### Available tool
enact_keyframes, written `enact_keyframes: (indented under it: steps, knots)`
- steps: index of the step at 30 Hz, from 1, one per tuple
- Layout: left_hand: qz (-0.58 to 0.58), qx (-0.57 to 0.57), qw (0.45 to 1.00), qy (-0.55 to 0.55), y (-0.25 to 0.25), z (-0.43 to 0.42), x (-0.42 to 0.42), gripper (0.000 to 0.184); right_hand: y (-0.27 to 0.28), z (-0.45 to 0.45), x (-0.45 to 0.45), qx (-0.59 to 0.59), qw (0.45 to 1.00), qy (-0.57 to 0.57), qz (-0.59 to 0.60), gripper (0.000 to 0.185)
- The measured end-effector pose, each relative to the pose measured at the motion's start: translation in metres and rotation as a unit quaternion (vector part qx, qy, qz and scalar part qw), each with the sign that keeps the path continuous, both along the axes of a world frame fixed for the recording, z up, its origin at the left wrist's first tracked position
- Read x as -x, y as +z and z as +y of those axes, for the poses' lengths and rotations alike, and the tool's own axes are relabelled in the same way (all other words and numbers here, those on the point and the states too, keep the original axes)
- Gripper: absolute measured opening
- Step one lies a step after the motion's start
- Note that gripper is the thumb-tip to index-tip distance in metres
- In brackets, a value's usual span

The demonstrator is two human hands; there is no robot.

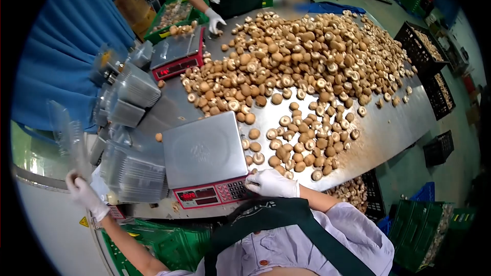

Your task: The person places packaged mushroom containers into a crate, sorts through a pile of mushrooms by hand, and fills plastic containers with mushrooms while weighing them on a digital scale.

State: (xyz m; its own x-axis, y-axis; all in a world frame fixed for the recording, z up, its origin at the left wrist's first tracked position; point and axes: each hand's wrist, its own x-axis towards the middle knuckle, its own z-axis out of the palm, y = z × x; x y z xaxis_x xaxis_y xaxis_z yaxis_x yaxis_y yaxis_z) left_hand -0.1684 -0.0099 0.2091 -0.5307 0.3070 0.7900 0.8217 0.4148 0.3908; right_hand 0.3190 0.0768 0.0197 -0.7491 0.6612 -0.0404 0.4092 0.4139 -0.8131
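My left hand [88, 195], in a white glove, is closed on a clear plastic tray [65, 130] held up at the left, beside stacks of similar trays [137, 174]. Fingers together and bent, my right hand [273, 183] is at the front right corner of a digital scale [204, 151], by its keypad. Whether anything is inside those fingers is hidden. The scale has a bare metal plate and a lit red display. Brown mushrooms [307, 143] lie just beyond my right hand, some with pale stems up.
A large mushroom heap [317, 56] covers the far part of the metal table [394, 133]. Across it, a co-worker's gloved hand [215, 20] is near a second scale [176, 48]. Green crates [163, 240] stand below me; black crates [419, 51] are at the right.
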Motion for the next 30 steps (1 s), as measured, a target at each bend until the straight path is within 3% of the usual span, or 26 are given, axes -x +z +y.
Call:
enact_keyframes:
  steps: [2, 3, 4, 8, 12, 14, 15, 19, 22, 26, 28, 30]
  knots:
    - [0.07, 0.043, 0.989, -0.122, -0.032, 0.025, -0.067, 0.023, -0.002, -0.003, -0.005, -0.005, 1.0, 0.008, -0.003, 0.022]
    - [0.053, 0.109, 0.975, -0.184, -0.049, 0.032, -0.098, 0.025, -0.003, -0.005, -0.008, -0.004, 1.0, 0.007, -0.007, 0.022]
    - [0.035, 0.173, 0.954, -0.244, -0.068, 0.038, -0.124, 0.027, -0.004, -0.006, -0.011, -0.004, 1.0, 0.007, -0.011, 0.022]
    - [0.15, 0.362, 0.835, -0.387, -0.171, 0.039, -0.171, 0.036, -0.008, -0.009, -0.029, -0.013, 1.0, -0.009, 0.005, 0.025]
    - [0.15, 0.438, 0.818, -0.341, -0.188, 0.03, -0.192, 0.038, 0.006, -0.013, -0.058, 0.031, 0.998, -0.035, -0.035, 0.024]
    - [0.078, 0.434, 0.805, -0.397, -0.184, 0.028, -0.193, 0.034, 0.001, -0.016, -0.074, 0.05, 0.995, -0.073, -0.049, 0.023]
    - [0.025, 0.495, 0.78, -0.382, -0.18, 0.027, -0.195, 0.035, -0.002, -0.017, -0.083, 0.053, 0.994, -0.077, -0.054, 0.023]
    - [0.053, 0.401, 0.825, -0.394, -0.151, 0.026, -0.239, 0.045, -0.025, -0.027, -0.123, -0.01, 0.986, -0.123, -0.112, 0.02]
    - [0.021, 0.283, 0.856, -0.432, -0.156, 0.023, -0.284, 0.035, -0.025, -0.033, -0.156, -0.003, 0.976, -0.166, -0.139, 0.018]
    - [-0.161, 0.321, 0.756, -0.548, -0.197, 0.018, -0.357, 0.033, -0.045, -0.045, -0.188, -0.016, 0.954, -0.219, -0.206, 0.021]
    - [-0.193, 0.37, 0.726, -0.547, -0.224, 0.021, -0.381, 0.043, -0.056, -0.047, -0.197, 0.001, 0.945, -0.229, -0.234, 0.024]
    - [-0.154, 0.403, 0.737, -0.52, -0.248, 0.034, -0.398, 0.057, -0.062, -0.046, -0.2, -0.031, 0.943, -0.228, -0.24, 0.023]
